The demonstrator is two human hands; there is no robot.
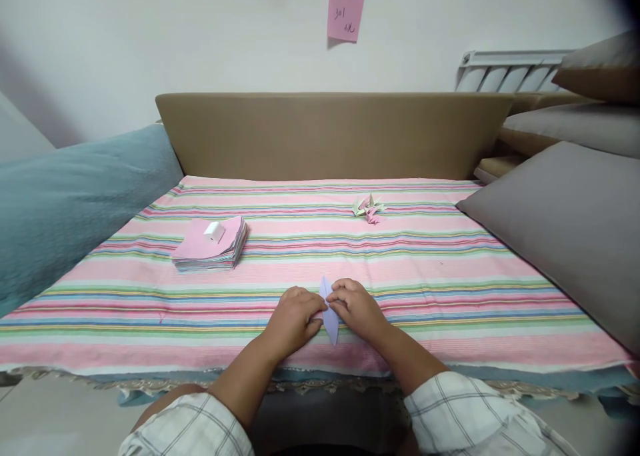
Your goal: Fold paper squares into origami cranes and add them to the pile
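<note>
I seem to be mid-fold, my left hand (296, 316) and right hand (360, 311) pinching the narrow lilac paper (331, 323) at its middle on the striped cloth (430, 269), where neat creasing calls for aligned edges.

Bright, soft light with only faint shadows shows everything around the hands fairly clearly, while dark blurred patches cut the right corners and wide-angle stretching bends the outer edges.
</note>
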